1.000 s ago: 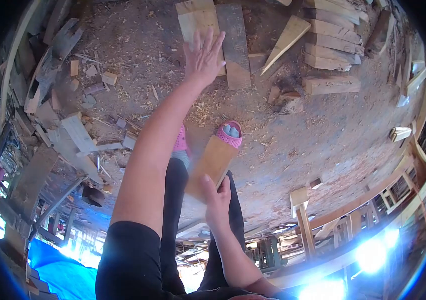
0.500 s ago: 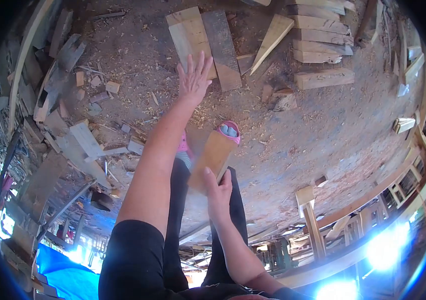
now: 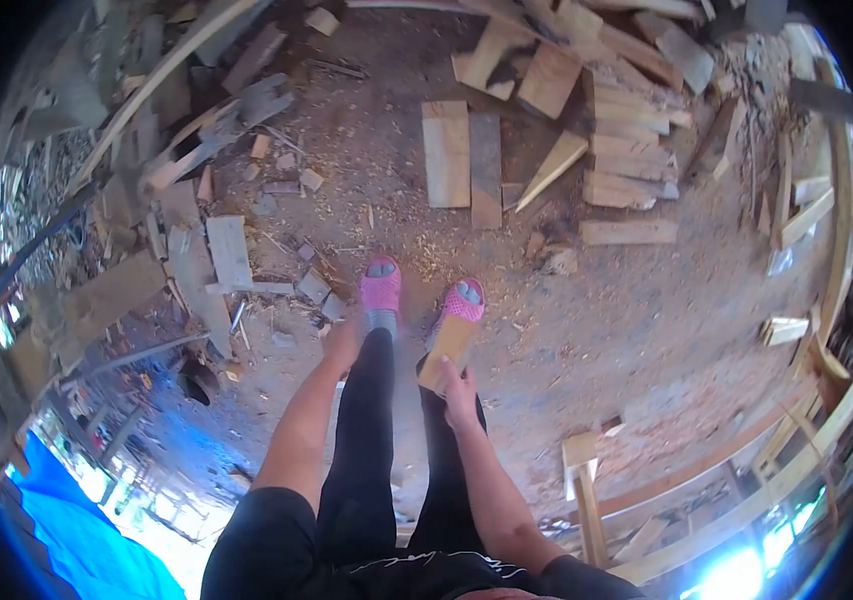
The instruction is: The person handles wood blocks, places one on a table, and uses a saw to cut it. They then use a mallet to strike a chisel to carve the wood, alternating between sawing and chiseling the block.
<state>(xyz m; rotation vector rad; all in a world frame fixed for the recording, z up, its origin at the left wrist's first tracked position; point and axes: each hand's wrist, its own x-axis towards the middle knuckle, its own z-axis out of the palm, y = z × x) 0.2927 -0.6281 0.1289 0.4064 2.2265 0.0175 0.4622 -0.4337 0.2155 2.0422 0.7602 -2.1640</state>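
My right hand (image 3: 460,396) grips the lower end of a short wooden board (image 3: 449,350), thumb on its face, held above my right foot in its pink slipper (image 3: 462,298). My left hand (image 3: 343,343) hangs beside my left leg near the other pink slipper (image 3: 380,289); motion smears it and its fingers cannot be made out. On the ground ahead lie a pale plank (image 3: 445,155) and a darker plank (image 3: 485,170), side by side. A wedge-shaped piece (image 3: 553,170) rests to their right.
Stacked wood pieces (image 3: 631,150) lie at the right, with a single block (image 3: 628,232) below them. Scrap boards (image 3: 230,252) and offcuts cover the left side. A wooden post (image 3: 586,490) stands at lower right, and a blue tarp (image 3: 86,530) shows at lower left.
My left hand has drawn back from above the pale plank to beside my leg. The right hand still holds the board, slightly lower. The view has shifted, showing more ground ahead.
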